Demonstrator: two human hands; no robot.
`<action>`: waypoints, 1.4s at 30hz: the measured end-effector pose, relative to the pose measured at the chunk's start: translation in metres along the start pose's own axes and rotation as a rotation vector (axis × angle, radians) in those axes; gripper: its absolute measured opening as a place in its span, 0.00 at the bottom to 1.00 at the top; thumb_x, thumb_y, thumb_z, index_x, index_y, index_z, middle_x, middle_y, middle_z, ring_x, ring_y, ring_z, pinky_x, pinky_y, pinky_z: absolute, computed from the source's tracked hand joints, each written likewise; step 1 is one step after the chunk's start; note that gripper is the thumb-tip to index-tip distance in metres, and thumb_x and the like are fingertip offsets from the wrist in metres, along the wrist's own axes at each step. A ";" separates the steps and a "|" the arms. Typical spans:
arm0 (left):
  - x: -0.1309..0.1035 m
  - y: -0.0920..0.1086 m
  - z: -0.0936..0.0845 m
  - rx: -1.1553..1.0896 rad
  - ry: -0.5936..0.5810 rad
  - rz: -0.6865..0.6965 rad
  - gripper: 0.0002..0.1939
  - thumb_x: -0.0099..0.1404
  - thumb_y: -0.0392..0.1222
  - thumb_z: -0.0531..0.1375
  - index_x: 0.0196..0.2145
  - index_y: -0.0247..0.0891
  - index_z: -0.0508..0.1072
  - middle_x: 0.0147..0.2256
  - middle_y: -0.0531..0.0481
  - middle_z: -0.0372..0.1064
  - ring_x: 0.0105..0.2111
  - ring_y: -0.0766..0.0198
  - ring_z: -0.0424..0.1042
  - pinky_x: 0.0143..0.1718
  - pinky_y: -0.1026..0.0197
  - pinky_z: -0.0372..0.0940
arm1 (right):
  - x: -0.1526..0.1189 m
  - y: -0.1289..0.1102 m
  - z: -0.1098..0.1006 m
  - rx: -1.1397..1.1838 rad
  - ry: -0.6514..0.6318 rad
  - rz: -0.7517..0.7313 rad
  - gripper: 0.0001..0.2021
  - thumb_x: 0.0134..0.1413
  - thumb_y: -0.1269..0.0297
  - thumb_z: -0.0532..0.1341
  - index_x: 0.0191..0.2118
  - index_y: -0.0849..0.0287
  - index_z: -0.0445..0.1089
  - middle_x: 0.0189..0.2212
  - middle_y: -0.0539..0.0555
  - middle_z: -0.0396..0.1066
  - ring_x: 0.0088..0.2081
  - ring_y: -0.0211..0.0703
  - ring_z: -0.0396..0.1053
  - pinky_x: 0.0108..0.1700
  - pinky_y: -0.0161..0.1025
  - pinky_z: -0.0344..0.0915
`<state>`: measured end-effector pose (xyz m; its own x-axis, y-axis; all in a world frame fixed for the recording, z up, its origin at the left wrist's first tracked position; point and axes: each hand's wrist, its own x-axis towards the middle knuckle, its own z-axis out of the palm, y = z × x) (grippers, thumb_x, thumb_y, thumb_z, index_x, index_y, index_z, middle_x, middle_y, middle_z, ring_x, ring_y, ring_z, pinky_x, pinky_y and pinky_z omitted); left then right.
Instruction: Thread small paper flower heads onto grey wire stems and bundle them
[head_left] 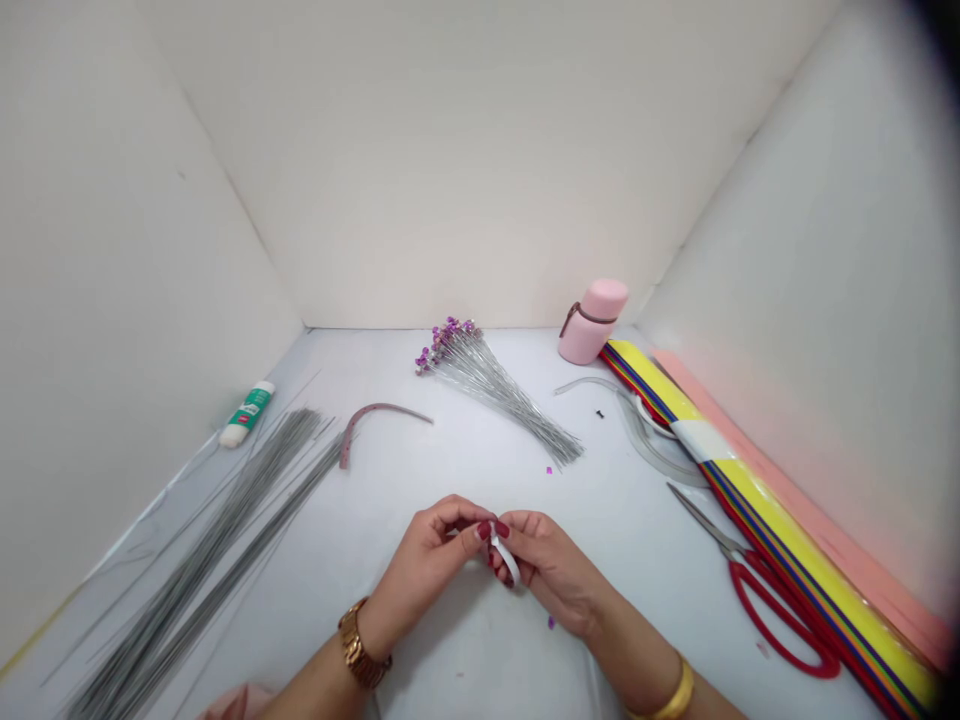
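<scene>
At the front middle of the table, my left hand [448,540] and my right hand [551,565] meet fingertip to fingertip. Both are closed in a pinch on a narrow white strip [510,565], which curls down between the thumbs. Its far end is hidden behind the fingers. Beyond the hands lies a fanned bundle of silver wire stems [517,400] tipped with shiny purple pieces [448,340]. Small purple scraps [549,470] are on the table near my right hand.
Grey wires [217,540] and a glue stick [247,414] lie on the left, beside a curved pink tape strip [375,408]. Red-handled scissors [772,600], coloured sheets [750,490], clear tubing [645,440] and a pink bottle [592,325] are on the right. White walls [465,170] enclose the table.
</scene>
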<state>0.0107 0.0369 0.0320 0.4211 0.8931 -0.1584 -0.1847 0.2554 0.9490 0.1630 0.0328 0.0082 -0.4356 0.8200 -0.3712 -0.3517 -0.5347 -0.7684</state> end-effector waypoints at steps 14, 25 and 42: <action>0.002 -0.011 0.005 -0.014 0.074 -0.023 0.08 0.59 0.40 0.55 0.34 0.33 0.69 0.21 0.50 0.70 0.24 0.63 0.70 0.30 0.59 0.64 | 0.002 0.000 0.000 -0.064 0.058 0.031 0.15 0.43 0.55 0.64 0.23 0.64 0.67 0.16 0.48 0.64 0.17 0.28 0.57 0.20 0.29 0.47; 0.003 -0.015 0.002 0.162 0.332 -0.007 0.06 0.56 0.39 0.58 0.30 0.34 0.72 0.26 0.49 0.69 0.28 0.64 0.67 0.33 0.62 0.61 | 0.001 0.008 0.000 -0.299 0.139 -0.129 0.11 0.48 0.59 0.61 0.26 0.63 0.69 0.21 0.49 0.66 0.24 0.33 0.60 0.28 0.32 0.55; 0.003 -0.019 0.003 0.076 0.349 -0.073 0.09 0.55 0.42 0.59 0.31 0.34 0.73 0.24 0.50 0.69 0.26 0.66 0.66 0.31 0.64 0.61 | 0.000 0.012 0.000 -0.400 0.099 -0.162 0.12 0.54 0.59 0.55 0.26 0.61 0.65 0.21 0.49 0.65 0.21 0.32 0.60 0.24 0.32 0.55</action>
<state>0.0181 0.0339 0.0140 0.0996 0.9494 -0.2978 -0.0934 0.3069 0.9471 0.1587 0.0267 -0.0011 -0.3126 0.9129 -0.2625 -0.0517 -0.2923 -0.9549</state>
